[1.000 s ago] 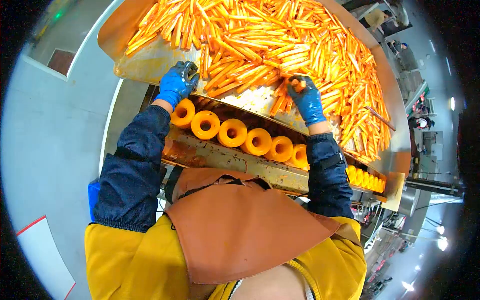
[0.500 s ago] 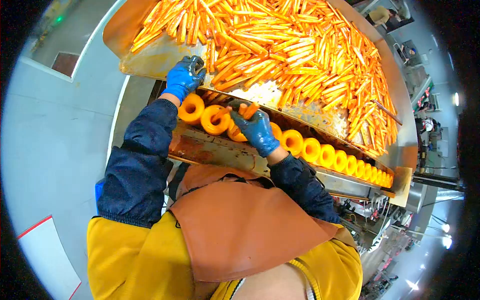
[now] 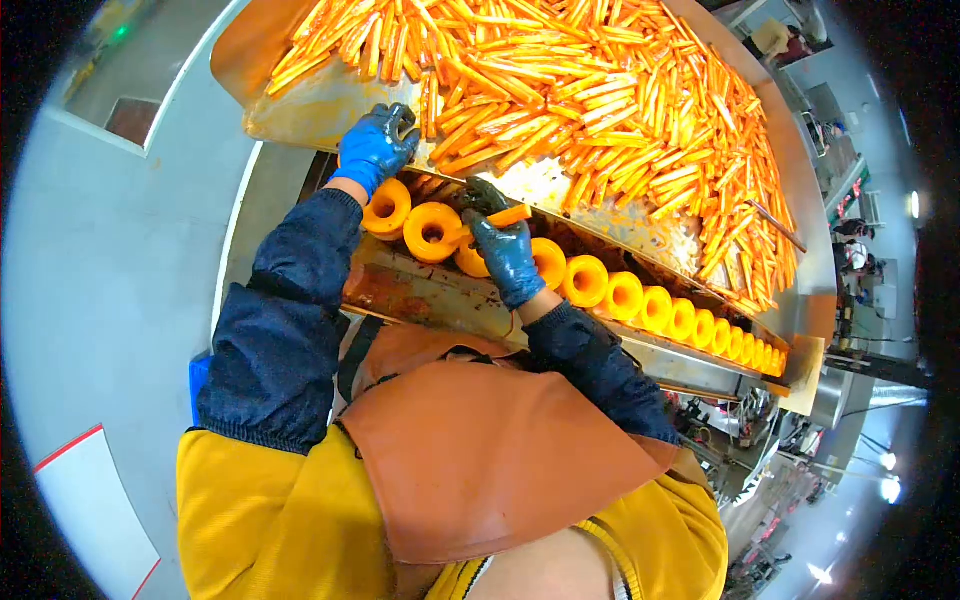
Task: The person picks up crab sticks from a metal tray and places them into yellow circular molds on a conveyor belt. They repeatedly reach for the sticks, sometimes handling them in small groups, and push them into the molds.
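My right hand (image 3: pixel 503 250), in a blue glove darkened at the fingers, is closed around an orange stick (image 3: pixel 511 215). It is over the row of orange-yellow ring-shaped cups with round openings; the nearest cup (image 3: pixel 433 232) on its left has a stick end pointing toward it. My left hand (image 3: pixel 378 147), also gloved in blue, rests at the front edge of the metal tray (image 3: pixel 310 118), by the left-end cup (image 3: pixel 386 209). Its fingers are loosely bent and apart from the thumb, with nothing visible between them. A large heap of glossy orange sticks (image 3: pixel 600 110) covers much of the tray.
The cups run in a line to the right along the tray's front, ending by a pale board (image 3: pixel 805 375). A thin brown rod (image 3: pixel 778 226) lies on the heap's right side. A brown apron (image 3: pixel 490 450) covers my front. Machinery stands farther right.
My right hand has shifted slightly left. Several stick ends showed at its fingers before; now one stands out clearly. My left hand has moved slightly right and up along the tray edge.
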{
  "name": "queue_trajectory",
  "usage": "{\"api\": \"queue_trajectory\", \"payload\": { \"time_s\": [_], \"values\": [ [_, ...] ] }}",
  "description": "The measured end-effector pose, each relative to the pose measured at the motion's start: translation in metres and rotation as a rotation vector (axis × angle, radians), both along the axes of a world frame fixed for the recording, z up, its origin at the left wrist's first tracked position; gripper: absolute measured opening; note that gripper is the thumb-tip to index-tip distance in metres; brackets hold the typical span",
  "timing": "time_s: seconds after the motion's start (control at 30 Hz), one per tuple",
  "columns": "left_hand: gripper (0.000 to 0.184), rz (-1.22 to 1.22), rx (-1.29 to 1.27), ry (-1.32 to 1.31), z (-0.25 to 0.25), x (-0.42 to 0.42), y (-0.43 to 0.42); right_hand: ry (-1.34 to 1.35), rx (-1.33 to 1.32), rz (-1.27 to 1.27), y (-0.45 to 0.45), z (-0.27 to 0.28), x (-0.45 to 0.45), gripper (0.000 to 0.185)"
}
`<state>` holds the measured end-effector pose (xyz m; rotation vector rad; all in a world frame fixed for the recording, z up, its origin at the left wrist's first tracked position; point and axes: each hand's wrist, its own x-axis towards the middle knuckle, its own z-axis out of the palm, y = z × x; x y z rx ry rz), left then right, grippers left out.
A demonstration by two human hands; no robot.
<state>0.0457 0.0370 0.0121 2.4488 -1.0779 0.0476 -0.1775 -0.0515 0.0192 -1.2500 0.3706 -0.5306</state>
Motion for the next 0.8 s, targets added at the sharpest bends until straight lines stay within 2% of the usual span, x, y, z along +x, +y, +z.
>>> {"api": "queue_trajectory", "payload": {
  "time_s": [0.07, 0.1, 0.13, 0.2, 0.27, 0.3, 0.33, 0.4, 0.47, 0.53, 0.6, 0.63, 0.67, 0.7, 0.77, 0.8],
  "values": [
    [0.029, 0.008, 0.004, 0.017, -0.002, -0.001, -0.001, 0.101, -0.026, 0.094, -0.002, 0.017, 0.005, 0.027],
    [0.029, 0.011, 0.008, 0.016, -0.001, -0.001, -0.001, 0.067, -0.104, 0.1, 0.002, 0.014, 0.015, 0.024],
    [0.029, 0.013, 0.013, 0.013, 0.0, 0.0, -0.002, 0.104, 0.011, 0.154, 0.009, 0.016, 0.022, 0.023],
    [0.03, 0.004, 0.006, 0.026, 0.0, 0.002, -0.002, 0.088, -0.311, 0.148, 0.02, 0.008, 0.043, 0.024],
    [0.03, -0.017, -0.005, 0.043, 0.0, 0.003, -0.002, 0.218, -0.435, 0.229, 0.025, 0.007, 0.057, 0.026],
    [0.031, -0.019, -0.011, 0.043, 0.002, 0.002, -0.002, 0.192, -0.667, 0.163, 0.027, -0.018, 0.064, 0.031],
    [0.032, -0.021, -0.017, 0.044, 0.002, 0.002, -0.001, 0.27, -0.796, 0.221, 0.023, -0.02, 0.062, 0.035],
    [0.033, -0.037, -0.02, 0.047, 0.004, 0.002, -0.002, 0.368, -0.876, 0.31, 0.016, -0.022, 0.053, 0.043],
    [0.034, -0.029, 0.0, 0.042, 0.003, 0.002, -0.002, 0.343, -1.071, 0.354, 0.002, -0.007, 0.034, 0.051],
    [0.034, -0.017, -0.003, 0.041, 0.004, -0.001, -0.002, 0.32, -0.976, 0.546, -0.036, 0.03, 0.016, 0.043],
    [0.03, -0.053, -0.039, 0.014, 0.003, 0.001, -0.002, 0.482, -0.772, 0.317, -0.081, 0.046, -0.004, 0.033],
    [0.029, -0.038, -0.03, 0.011, 0.002, 0.001, -0.003, 0.456, -1.237, 0.037, -0.115, 0.039, -0.016, 0.034],
    [0.029, -0.04, -0.032, 0.011, 0.004, -0.001, -0.003, 0.401, -1.215, -0.039, -0.151, 0.049, -0.024, 0.042],
    [0.029, -0.023, -0.017, 0.024, 0.008, -0.003, -0.004, 0.495, -1.467, -0.135, -0.195, 0.037, -0.029, 0.053],
    [0.028, 0.008, -0.002, 0.027, 0.015, -0.009, -0.004, 0.855, -1.941, -0.063, -0.221, 0.073, -0.032, 0.068],
    [0.028, 0.005, -0.002, 0.027, 0.014, -0.008, -0.005, 0.858, -1.94, -0.065, -0.23, 0.063, -0.031, 0.068]
  ]
}}
